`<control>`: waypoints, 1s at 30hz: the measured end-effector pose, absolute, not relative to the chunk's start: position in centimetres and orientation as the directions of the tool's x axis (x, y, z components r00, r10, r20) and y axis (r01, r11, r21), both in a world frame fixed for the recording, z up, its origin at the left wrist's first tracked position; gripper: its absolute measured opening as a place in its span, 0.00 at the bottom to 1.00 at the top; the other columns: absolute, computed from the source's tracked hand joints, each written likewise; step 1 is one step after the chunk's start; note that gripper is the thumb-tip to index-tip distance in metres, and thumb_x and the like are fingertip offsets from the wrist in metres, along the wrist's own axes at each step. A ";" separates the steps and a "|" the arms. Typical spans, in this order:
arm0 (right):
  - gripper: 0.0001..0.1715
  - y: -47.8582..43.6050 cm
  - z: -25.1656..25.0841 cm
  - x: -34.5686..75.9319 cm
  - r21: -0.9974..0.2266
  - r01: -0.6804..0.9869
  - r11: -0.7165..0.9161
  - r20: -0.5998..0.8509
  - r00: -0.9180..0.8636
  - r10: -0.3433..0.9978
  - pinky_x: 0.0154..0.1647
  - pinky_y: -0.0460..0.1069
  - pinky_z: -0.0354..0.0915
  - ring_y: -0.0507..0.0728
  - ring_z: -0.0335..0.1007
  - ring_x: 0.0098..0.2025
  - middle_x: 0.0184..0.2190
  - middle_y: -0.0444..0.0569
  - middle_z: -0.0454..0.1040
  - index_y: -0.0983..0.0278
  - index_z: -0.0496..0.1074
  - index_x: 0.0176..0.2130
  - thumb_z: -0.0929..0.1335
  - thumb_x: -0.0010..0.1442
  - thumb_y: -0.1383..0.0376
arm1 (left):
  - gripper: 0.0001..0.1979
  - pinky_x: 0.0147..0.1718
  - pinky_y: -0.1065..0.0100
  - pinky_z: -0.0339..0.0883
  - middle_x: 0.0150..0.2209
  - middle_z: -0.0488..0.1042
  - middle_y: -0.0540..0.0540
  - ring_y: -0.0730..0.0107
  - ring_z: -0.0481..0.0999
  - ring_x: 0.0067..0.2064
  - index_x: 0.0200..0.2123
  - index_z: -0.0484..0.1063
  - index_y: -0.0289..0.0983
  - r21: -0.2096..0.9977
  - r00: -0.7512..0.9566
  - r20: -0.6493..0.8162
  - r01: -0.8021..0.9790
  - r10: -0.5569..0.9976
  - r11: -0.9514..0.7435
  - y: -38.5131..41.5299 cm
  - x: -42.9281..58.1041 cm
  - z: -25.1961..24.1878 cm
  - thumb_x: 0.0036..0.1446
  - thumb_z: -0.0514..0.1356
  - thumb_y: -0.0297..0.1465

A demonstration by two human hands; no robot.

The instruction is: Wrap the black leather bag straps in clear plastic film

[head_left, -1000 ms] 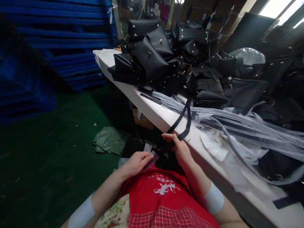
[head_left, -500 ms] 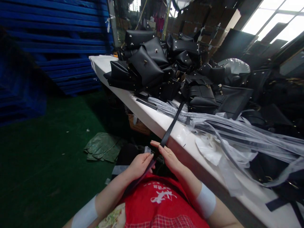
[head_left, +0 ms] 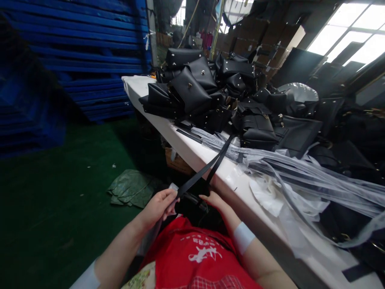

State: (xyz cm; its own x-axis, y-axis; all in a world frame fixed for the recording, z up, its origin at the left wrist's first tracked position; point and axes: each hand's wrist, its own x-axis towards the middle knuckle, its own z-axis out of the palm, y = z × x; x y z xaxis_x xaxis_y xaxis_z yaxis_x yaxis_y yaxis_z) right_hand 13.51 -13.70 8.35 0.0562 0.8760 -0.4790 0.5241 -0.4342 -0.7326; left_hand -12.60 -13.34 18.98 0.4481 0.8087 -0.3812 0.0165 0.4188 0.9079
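Note:
My left hand (head_left: 162, 204) pinches a long black strap (head_left: 192, 182) between thumb and fingers, low in front of the body. A pale film piece (head_left: 173, 187) shows beside its fingertips. From the left hand the strap rises over the table edge toward the black bags. A second black length (head_left: 215, 169) starts at the same spot on the table and drops to my right hand (head_left: 215, 199). The right fingers point left and seem closed on that length; their grip is partly hidden. Both hands are near a red apron (head_left: 177, 251).
A white-covered table (head_left: 192, 150) carries a heap of black bags (head_left: 191, 90) and clear plastic strips (head_left: 288, 160). White scraps (head_left: 267, 194) lie at its near side. Blue pallets (head_left: 90, 52) are stacked at left. A crumpled green sheet (head_left: 130, 186) lies on the green floor (head_left: 75, 216).
My left hand has moved left and away from the right, drawing its strap length along. The single strap line now shows as two separate lengths. The right hand has shifted slightly.

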 end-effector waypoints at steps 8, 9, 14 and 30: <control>0.20 -15.2 7.4 5.0 -0.938 0.230 -0.261 -0.323 -0.298 0.898 0.42 0.54 0.71 0.60 0.74 0.36 0.33 0.50 0.78 0.65 0.78 0.34 0.71 0.52 0.50 | 0.20 0.19 0.75 0.58 0.24 0.71 0.51 0.80 0.63 0.17 0.34 0.69 0.36 0.949 0.536 -0.172 0.314 0.826 -0.006 -15.5 -14.8 22.5 0.66 0.47 0.44; 0.19 -15.6 7.9 4.4 -0.949 0.198 -0.247 -0.302 -0.334 0.893 0.42 0.54 0.71 0.59 0.74 0.36 0.32 0.49 0.79 0.64 0.78 0.32 0.72 0.51 0.50 | 0.20 0.21 0.74 0.60 0.25 0.72 0.50 0.79 0.64 0.18 0.36 0.70 0.36 0.932 0.528 -0.150 0.357 0.836 -0.058 -15.7 -15.4 23.0 0.67 0.46 0.43; 0.23 -14.5 12.7 4.0 -0.972 0.042 -0.230 -0.233 -0.275 0.933 0.33 0.50 0.71 0.56 0.74 0.31 0.35 0.50 0.78 0.63 0.78 0.37 0.68 0.56 0.48 | 0.18 0.32 0.70 0.64 0.32 0.76 0.46 0.71 0.71 0.29 0.40 0.73 0.38 0.817 0.601 -0.091 0.501 0.794 -0.285 -16.8 -16.6 24.4 0.68 0.45 0.38; 0.27 -11.8 20.4 7.6 -0.964 -0.245 -0.102 -0.141 0.150 0.979 0.21 0.46 0.66 0.50 0.69 0.22 0.33 0.47 0.75 0.63 0.69 0.30 0.72 0.49 0.43 | 0.19 0.41 0.70 0.62 0.37 0.74 0.47 0.68 0.71 0.39 0.39 0.71 0.39 0.826 0.722 -0.133 0.459 0.678 -0.327 -16.3 -16.1 23.1 0.69 0.43 0.39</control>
State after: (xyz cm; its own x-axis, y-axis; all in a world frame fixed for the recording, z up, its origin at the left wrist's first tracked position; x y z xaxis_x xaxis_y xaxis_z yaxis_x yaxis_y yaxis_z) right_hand 7.59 -11.79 20.43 0.1497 0.9786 -0.1414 -0.2452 -0.1018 -0.9641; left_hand -16.07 -16.34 23.13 0.7225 0.6785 -0.1329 0.4587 -0.3266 0.8264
